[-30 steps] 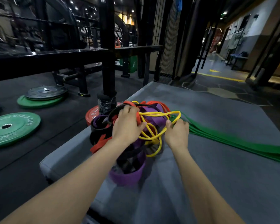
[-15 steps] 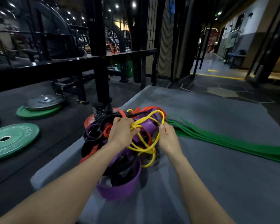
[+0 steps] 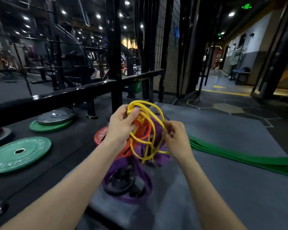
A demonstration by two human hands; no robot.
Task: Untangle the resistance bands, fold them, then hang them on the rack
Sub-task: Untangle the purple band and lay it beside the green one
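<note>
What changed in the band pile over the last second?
Both hands lifted the tangle off the mat: left hand grips the yellow band raised high, right hand pinches its loops. Purple band now hangs lower. Green band stayed flat.

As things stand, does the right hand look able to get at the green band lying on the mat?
Probably yes, once freed. The green band lies on the mat just beside the right hand, with nothing between them. But its fingers now pinch the yellow band.
</note>
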